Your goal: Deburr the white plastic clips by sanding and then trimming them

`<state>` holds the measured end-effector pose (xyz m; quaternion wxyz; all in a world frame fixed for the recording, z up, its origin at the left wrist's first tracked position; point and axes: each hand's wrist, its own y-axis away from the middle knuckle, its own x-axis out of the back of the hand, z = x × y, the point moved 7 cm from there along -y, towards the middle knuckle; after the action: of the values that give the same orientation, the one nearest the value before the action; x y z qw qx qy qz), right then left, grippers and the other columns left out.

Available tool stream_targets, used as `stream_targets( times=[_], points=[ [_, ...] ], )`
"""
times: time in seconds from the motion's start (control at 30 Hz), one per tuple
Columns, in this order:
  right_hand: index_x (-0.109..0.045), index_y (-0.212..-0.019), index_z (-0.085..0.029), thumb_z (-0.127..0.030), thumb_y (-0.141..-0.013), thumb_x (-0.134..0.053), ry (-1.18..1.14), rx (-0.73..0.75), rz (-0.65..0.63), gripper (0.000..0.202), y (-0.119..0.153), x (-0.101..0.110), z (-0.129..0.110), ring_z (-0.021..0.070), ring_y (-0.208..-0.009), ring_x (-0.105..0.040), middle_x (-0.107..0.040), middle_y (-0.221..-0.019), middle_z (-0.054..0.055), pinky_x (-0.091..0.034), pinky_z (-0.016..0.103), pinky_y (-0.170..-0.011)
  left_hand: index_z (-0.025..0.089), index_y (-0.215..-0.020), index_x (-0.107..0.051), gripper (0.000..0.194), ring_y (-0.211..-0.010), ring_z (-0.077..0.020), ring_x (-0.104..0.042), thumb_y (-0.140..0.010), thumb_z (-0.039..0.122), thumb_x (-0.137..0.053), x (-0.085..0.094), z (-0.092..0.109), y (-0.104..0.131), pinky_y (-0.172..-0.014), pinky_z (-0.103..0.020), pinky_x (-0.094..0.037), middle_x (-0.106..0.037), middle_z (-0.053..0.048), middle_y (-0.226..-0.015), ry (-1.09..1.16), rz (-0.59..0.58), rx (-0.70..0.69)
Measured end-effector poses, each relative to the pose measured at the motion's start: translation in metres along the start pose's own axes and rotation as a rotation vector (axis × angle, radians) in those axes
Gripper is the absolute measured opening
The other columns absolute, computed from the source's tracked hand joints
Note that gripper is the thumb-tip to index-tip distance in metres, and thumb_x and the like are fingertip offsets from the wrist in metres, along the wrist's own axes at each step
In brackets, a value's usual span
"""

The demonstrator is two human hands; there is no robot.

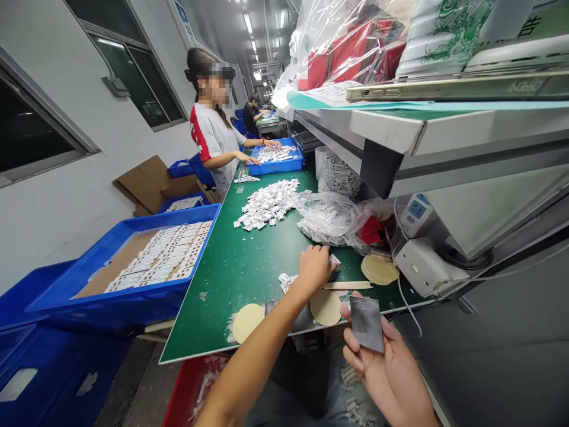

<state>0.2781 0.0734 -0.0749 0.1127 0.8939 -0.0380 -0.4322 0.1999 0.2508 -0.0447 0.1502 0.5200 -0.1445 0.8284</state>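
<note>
A partly visible dark character marks the green package at upper right; the print on the wall sign and the white label on a blue bin is too small or blurred to read. The green tabletop has a pale edge slanting beside a blue tray to a near-left corner, with open surface between the pile of white pieces and a cream disc near the front edge. The left hand curls over the table at a small white piece; whether it grips it cannot be told. The right hand grasps a gray rectangular plate, tilted, just beyond the front edge.
</note>
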Motion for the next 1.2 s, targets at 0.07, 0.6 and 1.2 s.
stream_targets(
  times=[0.07, 0.6, 1.2],
  points=[
    [-0.07, -0.113, -0.027, -0.05, -0.091, -0.063, -0.106, -0.044, 0.037, 0.032, 0.003, 0.002, 0.005, 0.0115, -0.065, -0.049, -0.071, -0.107, 0.007, -0.043, 0.024, -0.054, 0.017, -0.126, -0.061, 0.037, -0.115, -0.0278, -0.063, -0.095, 0.036, -0.065, -0.009, 0.007, -0.011, -0.096, -0.052, -0.054, -0.062, -0.011, -0.131, -0.015, -0.007, 0.016],
    [-0.043, -0.145, -0.041, -0.048, -0.089, -0.072, 0.074, -0.064, 0.214, 0.064, 0.008, 0.004, 0.015, 0.0052, -0.037, -0.044, -0.068, -0.072, -0.002, -0.026, 0.014, -0.037, 0.015, -0.114, -0.063, 0.032, -0.084, -0.0169, -0.071, -0.098, 0.042, -0.057, 0.05, -0.06, 0.048, -0.076, -0.032, -0.059, -0.072, -0.007, -0.1, 1.148, 0.287, 0.342],
    [-0.083, -0.09, -0.027, -0.051, -0.073, -0.085, 0.364, -0.098, 0.007, 0.029, 0.0, -0.058, 0.024, 0.0068, -0.05, -0.053, -0.067, -0.064, 0.001, -0.039, 0.016, -0.047, 0.015, -0.096, -0.07, 0.037, -0.068, -0.0098, -0.066, -0.066, 0.014, -0.093, 0.046, -0.055, 0.185, -0.058, -0.017, -0.054, -0.068, 0.0, -0.08, 2.257, 0.236, 0.736]
  ],
)
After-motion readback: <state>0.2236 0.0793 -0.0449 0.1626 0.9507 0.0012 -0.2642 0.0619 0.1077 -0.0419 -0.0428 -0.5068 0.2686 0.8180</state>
